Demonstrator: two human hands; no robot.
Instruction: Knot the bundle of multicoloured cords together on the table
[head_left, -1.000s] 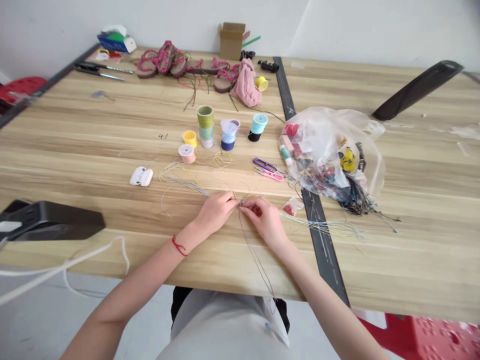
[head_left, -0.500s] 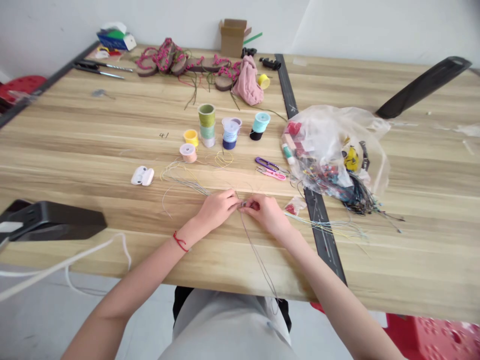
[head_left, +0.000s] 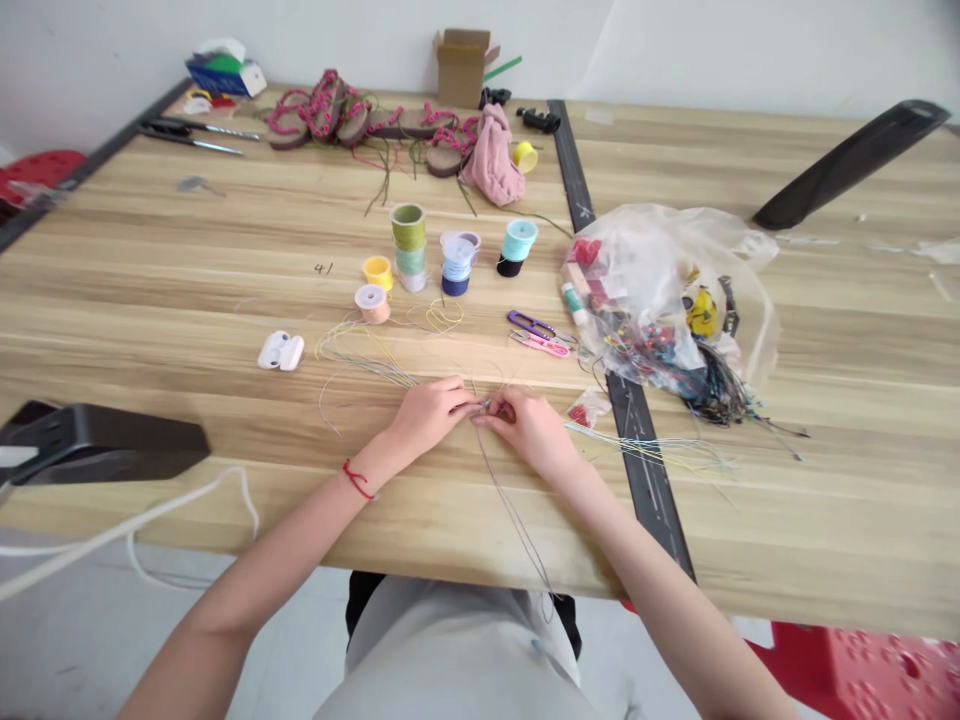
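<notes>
My left hand pinches a bundle of thin cords near the table's front edge; the loose ends fan out to its left. Close against it, my right hand is pinched on the same bundle, whose yellow and pale-blue ends emerge on its right. Between the fingertips lies a small worked section, too fine to make out. A long grey-brown cord hangs from there over the table edge. Purple thread snips and a pink-handled pair lie beyond my right hand. A small bag of red bits rests beside it.
Several thread spools, among them a green one and a peach one, stand ahead. A clear plastic bag of beads and cords sits right. A white earbud case and black device are left. Pink-trimmed straps lie behind.
Both hands keep their pinch on the cords, with only slight finger movement. The whole view has shifted a little; nothing on the table has visibly been moved.
</notes>
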